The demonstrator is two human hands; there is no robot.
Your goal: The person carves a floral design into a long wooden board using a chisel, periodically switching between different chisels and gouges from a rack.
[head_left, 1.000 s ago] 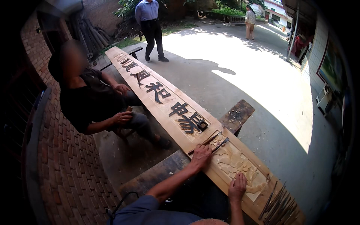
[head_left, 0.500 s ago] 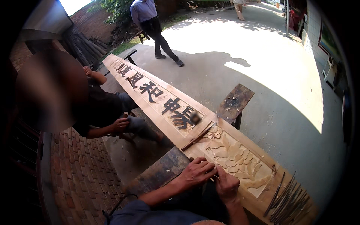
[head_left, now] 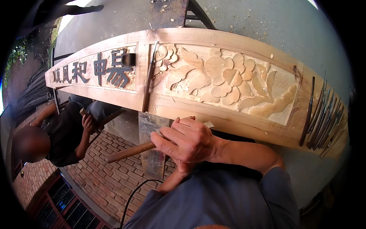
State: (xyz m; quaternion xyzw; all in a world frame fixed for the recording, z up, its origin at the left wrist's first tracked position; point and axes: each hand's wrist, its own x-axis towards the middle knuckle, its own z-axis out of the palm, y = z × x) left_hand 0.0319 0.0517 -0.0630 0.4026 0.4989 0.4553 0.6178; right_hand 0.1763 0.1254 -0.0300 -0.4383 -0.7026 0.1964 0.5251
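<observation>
My right hand (head_left: 187, 139) is closed around a wooden-handled tool (head_left: 127, 152) by the near edge of the carved board. The handle points out to the left, and a flat pale tip (head_left: 209, 124) shows beyond the knuckles, roughly in line with it. Beneath it, my left hand (head_left: 184, 166) is mostly hidden, so its fingers do not show. The long pale wooden board (head_left: 171, 110) bears a raised flower-and-leaf relief (head_left: 228, 76) on the right and dark raised characters (head_left: 100, 68) on the left. Across its dividing strip lies a slender chisel (head_left: 149, 82).
Several thin carving tools (head_left: 324, 118) lie bunched at the board's right end. A seated person (head_left: 65, 133) holds a small wooden piece at the left. A worn bench (head_left: 167, 15) supports the far side; brick paving (head_left: 114, 168) lies below left.
My view has swung round and closer over the relief. Both hands were together at the board's near edge; now the right grips the wooden handle and covers most of the left.
</observation>
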